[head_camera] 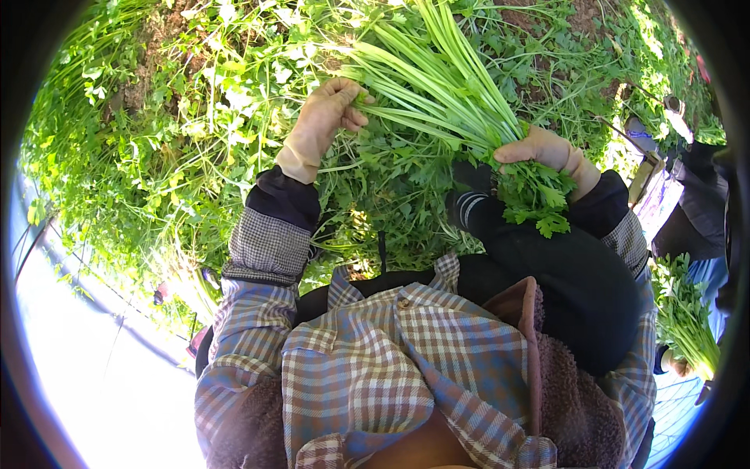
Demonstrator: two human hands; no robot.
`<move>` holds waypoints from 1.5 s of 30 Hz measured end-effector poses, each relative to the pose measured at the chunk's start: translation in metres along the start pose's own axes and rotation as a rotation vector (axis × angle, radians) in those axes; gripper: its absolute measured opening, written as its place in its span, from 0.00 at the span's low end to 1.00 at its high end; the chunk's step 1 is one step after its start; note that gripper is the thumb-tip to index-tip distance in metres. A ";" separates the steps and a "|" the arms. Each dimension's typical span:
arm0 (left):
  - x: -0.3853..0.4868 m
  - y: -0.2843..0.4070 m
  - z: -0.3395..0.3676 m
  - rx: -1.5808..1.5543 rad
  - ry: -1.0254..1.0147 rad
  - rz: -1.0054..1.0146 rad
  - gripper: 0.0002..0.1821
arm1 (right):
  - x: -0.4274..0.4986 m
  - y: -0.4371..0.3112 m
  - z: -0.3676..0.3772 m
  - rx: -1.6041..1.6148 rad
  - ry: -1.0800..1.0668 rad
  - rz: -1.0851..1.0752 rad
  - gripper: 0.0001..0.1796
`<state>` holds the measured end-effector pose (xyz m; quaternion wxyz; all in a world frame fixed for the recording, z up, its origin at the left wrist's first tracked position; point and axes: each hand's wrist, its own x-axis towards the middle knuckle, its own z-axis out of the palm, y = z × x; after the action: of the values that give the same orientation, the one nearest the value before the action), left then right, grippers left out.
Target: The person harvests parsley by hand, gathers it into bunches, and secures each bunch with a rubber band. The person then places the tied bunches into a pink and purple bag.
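A bunch of long, thin celery stalks (pixel 445 88) fans out in front of me, pale cut or root ends pointing up and to the left. My right hand (pixel 542 152) is shut around the leafy end, and its green leaves (pixel 542 196) hang over my bent knee. At the left side of the bunch, my left hand (pixel 334 114) has thumb and fingers pinched on a thin stalk (pixel 398 113) that stands a little apart from the others. Part of the left fingertips' grip is hidden behind the thumb.
Leafy celery greens (pixel 176 135) cover the ground, with brown soil (pixel 155 53) showing through. At the right edge a co-worker's hand (pixel 677 363) holds another celery bunch (pixel 688 316). Bright sheeting (pixel 76 352) lies at lower left, near more pale stalks (pixel 190 272).
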<state>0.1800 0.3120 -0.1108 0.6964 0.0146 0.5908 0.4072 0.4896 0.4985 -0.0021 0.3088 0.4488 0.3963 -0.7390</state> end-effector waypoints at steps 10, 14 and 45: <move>-0.002 0.077 -0.042 0.365 0.648 0.542 0.15 | 0.002 0.009 0.009 0.092 -0.164 -0.126 0.28; 0.045 0.053 0.008 1.411 0.361 0.066 0.26 | 0.002 0.017 0.005 0.138 -0.194 -0.071 0.30; 0.022 0.090 0.007 -0.201 0.603 0.477 0.06 | -0.008 0.019 -0.007 0.228 -0.178 0.071 0.28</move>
<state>0.1353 0.3882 -0.0818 0.3755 -0.0368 0.7060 0.5994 0.5113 0.4957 -0.0032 0.3154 0.4275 0.2647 -0.8048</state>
